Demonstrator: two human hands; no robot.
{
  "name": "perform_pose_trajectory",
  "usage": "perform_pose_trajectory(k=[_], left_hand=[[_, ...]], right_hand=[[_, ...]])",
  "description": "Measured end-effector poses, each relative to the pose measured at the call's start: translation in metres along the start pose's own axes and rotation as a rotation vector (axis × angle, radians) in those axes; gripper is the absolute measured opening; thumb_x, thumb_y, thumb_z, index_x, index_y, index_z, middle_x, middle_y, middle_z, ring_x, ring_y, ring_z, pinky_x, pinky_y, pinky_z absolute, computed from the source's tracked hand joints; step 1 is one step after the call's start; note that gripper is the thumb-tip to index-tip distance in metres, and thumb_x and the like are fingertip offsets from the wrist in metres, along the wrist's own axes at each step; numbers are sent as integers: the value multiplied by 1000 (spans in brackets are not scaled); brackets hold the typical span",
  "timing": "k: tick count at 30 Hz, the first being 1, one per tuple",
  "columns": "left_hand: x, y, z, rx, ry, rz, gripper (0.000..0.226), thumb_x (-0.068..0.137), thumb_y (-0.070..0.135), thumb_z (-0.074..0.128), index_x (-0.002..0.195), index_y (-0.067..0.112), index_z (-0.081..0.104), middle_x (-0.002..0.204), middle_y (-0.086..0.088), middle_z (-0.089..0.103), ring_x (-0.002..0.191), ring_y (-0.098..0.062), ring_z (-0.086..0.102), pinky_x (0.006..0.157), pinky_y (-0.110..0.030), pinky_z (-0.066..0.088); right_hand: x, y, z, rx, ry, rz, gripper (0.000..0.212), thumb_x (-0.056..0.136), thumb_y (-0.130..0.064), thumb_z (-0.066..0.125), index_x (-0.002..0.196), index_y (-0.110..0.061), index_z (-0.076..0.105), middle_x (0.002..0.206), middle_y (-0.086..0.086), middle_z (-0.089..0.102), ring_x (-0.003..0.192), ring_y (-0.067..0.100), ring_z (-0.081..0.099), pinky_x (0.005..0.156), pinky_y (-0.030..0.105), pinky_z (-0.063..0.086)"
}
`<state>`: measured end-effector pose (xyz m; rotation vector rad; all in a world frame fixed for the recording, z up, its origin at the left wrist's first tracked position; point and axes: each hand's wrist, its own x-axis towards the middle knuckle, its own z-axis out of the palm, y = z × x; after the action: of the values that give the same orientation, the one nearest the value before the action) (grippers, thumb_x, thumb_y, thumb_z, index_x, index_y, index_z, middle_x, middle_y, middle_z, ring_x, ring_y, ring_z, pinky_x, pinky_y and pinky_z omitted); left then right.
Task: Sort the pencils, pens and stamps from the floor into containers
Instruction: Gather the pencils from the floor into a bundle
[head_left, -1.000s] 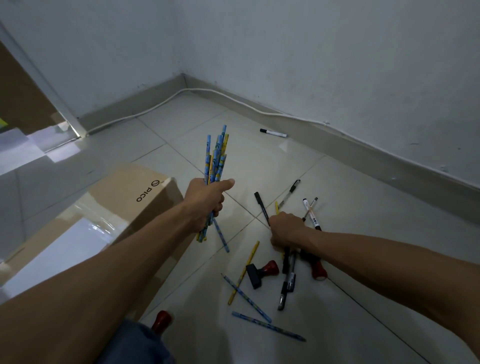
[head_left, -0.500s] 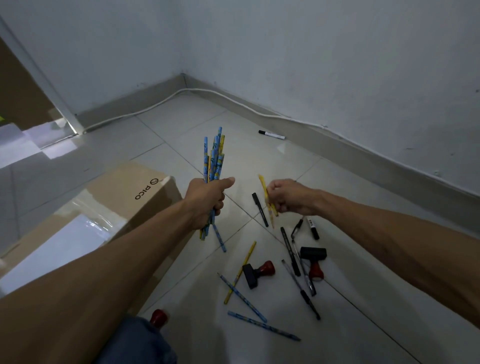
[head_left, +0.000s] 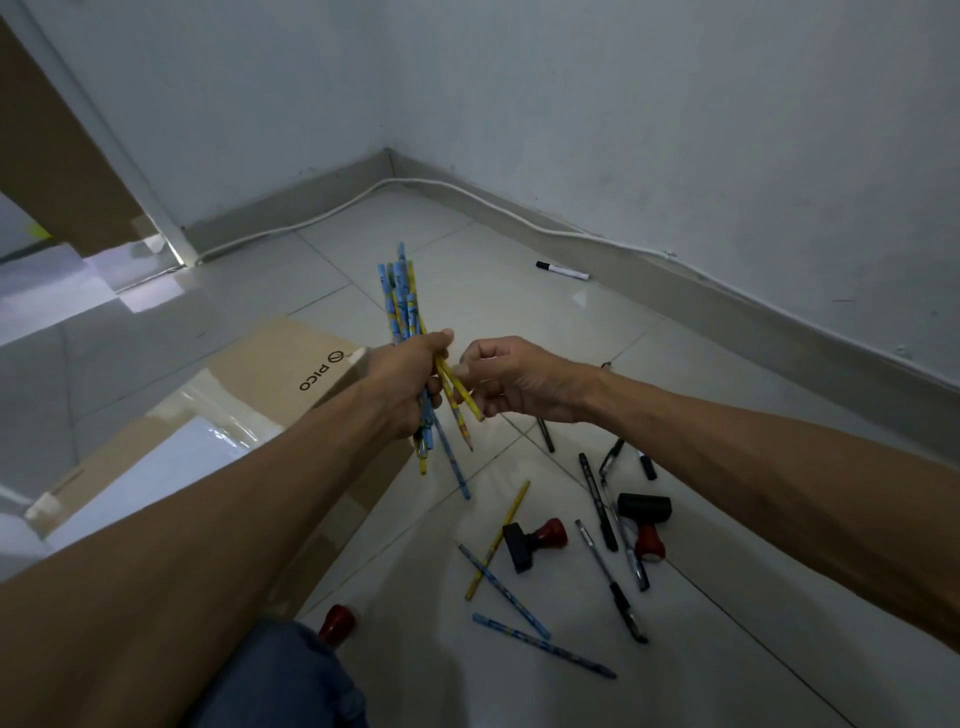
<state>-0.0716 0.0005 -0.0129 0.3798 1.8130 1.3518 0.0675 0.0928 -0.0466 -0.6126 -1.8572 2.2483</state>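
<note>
**Yellow pencil joins the bundle**

Yellow and stiff, the pencil (head_left: 460, 387) is pinched in the right hand (head_left: 519, 382), its fingers curled round the shaft, and it crosses into the bundle of pencils (head_left: 402, 306) gripped by the left hand (head_left: 402, 389). The bundle fans above the left fingers and pokes out below them. Light, smooth shafts would likely slide, so hold mid-length and squeeze evenly. Beneath the right fingers, loose pens (head_left: 597, 501) and stamps (head_left: 535, 543) lie on the tile floor (head_left: 727, 649).

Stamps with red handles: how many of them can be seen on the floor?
3. One black-based stamp lies beside the yellow pencil; another lies among the black pens; a third red handle shows near the knee, its base hidden.
</note>
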Motion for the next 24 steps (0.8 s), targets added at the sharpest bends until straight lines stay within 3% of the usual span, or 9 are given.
perform_pose_trajectory(k=[2,4,7,9,12,15,17,21,24], left_hand=[[3,3,-9,-17,60,26,25,93,30,75,85,10,62,55,-1,45,38,-14,39,41,-24,39],[4,3,-18,-22,79,47,24,93,28,75,87,9,62,57,-2,45,40,-14,39,43,-25,40],[6,3,-25,4,46,83,24,92,26,76,85,8,61,58,-3,45,40,-14,40,45,-27,41],[7,2,-27,21,23,111,25,92,26,77,86,7,61,60,-4,45,40,-15,41,46,-28,41],[10,1,-28,38,11,135,28,91,27,78,91,6,60,60,-4,45,43,-16,41,47,-29,41],[12,-2,-28,33,-9,137,28,91,26,78,90,5,59,61,-4,44,43,-17,40,46,-29,40],[13,-3,-27,32,-15,136,29,91,26,78,90,5,58,61,-4,43,44,-17,39,46,-29,40],[15,-5,-28,31,-24,137,29,91,26,78,95,5,58,63,-4,43,46,-17,40,46,-29,40],[18,-7,-30,40,-25,142,29,90,28,78,95,5,60,62,-4,42,46,-17,39,47,-30,40]], right_hand=[[4,15,-2,-67,99,36,14,99,-22,66,98,-8,63,94,12,72,78,23,68,69,34,55],[6,38,-5,-402,151,27,11,98,-20,64,101,-9,67,97,6,76,85,22,71,74,37,58],[3,77,-13,-1205,-123,71,21,94,-22,70,115,-21,66,111,-1,69,95,17,65,86,39,57],[-1,98,-11,-1488,-332,143,35,95,-20,66,130,-23,61,124,3,61,109,22,58,92,41,52],[-3,121,-7,-1624,-422,75,31,96,-16,62,127,-16,62,123,9,56,114,29,54,88,40,49],[1,126,-10,-1688,-357,-7,8,98,-19,58,102,-14,63,108,9,59,101,30,60,76,40,51],[7,124,-14,-1751,-317,-16,10,98,-20,57,104,-13,62,110,11,59,101,32,61,78,42,52],[25,123,-17,-1809,-225,-77,61,91,-16,65,148,-22,44,147,11,42,127,31,48,96,45,48],[42,117,-6,-1925,-230,-143,89,90,-13,68,162,-29,19,168,12,19,143,32,34,105,45,44]])
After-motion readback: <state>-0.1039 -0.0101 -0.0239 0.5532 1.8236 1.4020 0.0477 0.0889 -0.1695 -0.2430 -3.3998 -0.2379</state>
